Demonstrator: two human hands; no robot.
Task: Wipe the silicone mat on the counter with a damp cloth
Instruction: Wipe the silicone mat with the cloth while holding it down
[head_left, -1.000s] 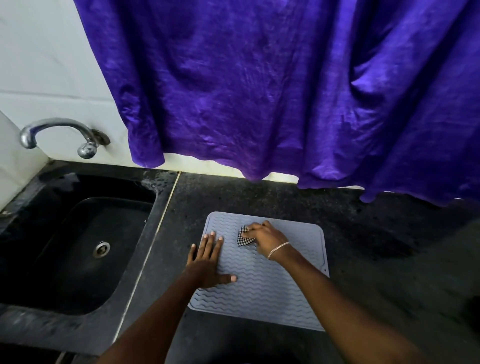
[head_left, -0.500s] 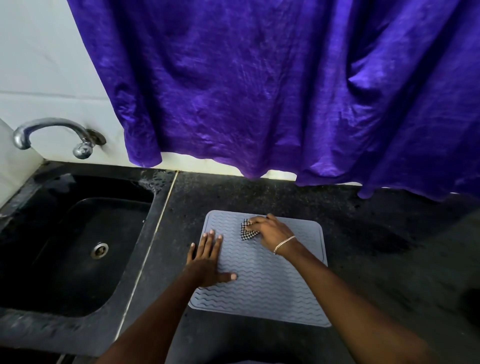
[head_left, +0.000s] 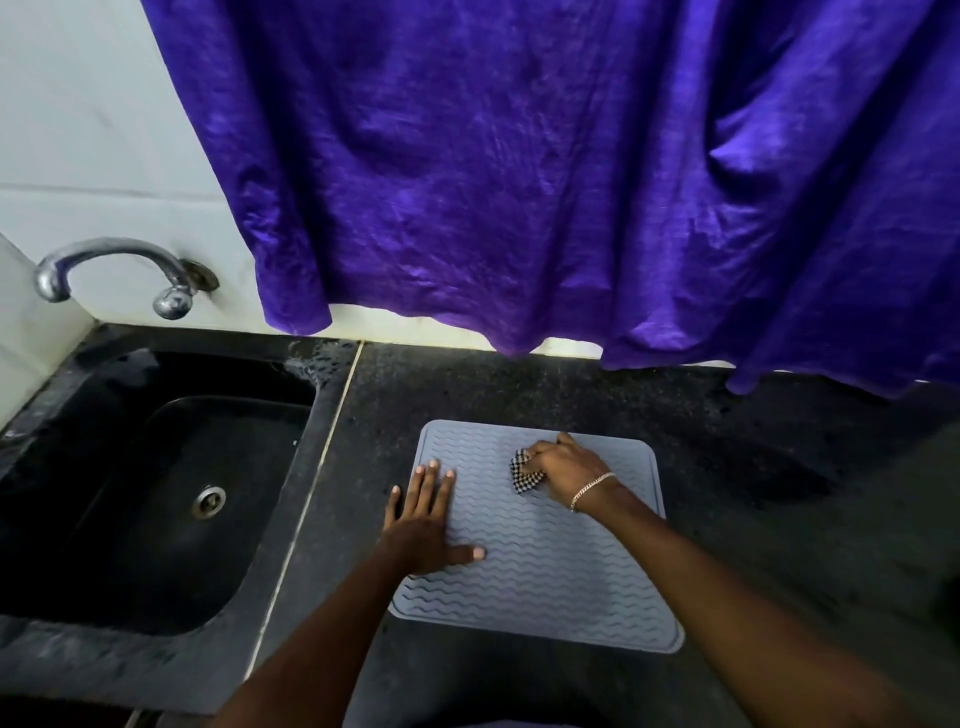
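The grey silicone mat (head_left: 545, 587) lies flat on the dark bench (head_left: 753, 519), its wavy ridges running across it and its rounded corners showing. It sits just to the right of the pale seam (head_left: 311, 499) that divides the bench from the sink (head_left: 322, 415).

A small black-and-white checked cloth (head_left: 522, 475) is bunched up on the far part of the mat, a little right of the middle. The right grip (head_left: 563, 467), a bare hand, is clamped on the cloth: its fingers curl over the bundle and press it down on the mat. Only the left edge of the cloth shows from under them. A thin chain bracelet (head_left: 592, 488) circles that wrist.

The left grip (head_left: 423, 525) rests flat on the mat's left edge with its fingers straight and slightly spread and its thumb pointing right, holding nothing. Its outer finger lies off the mat on the bench. The two grips are near each other but apart.

The black sink has a metal drain (head_left: 209, 501) in its floor, and water drops speckle its far right corner. A curved metal tap (head_left: 119, 270) comes out of the white wall (head_left: 93, 130) above it. A wrinkled purple curtain (head_left: 571, 182) hangs over the back of the bench, its hem just above the surface.
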